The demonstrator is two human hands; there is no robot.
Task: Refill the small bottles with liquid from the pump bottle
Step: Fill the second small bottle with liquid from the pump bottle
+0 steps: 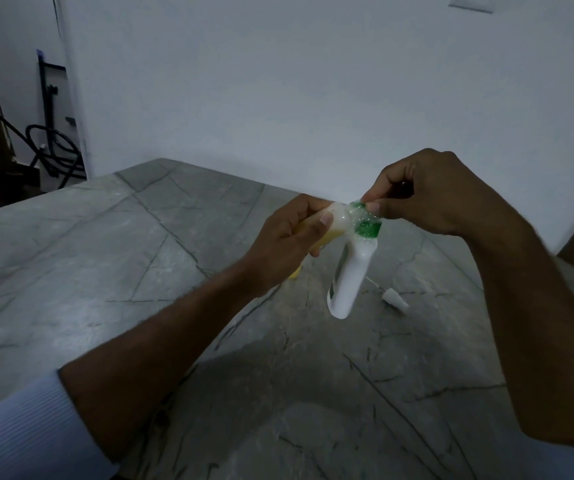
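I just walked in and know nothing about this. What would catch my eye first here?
Two bare hands meet in mid-air over a grey marble table. The right hand pinches the green pump top of a white pump bottle, which hangs tilted above the table; the left hand grips a small bottle of yellow liquid, its mouth against the pump. A small white cap lies on the table behind them.

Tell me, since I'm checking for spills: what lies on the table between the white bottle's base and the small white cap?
Head view: only bare table shows between the white bottle and the cap; no spill is discernible.
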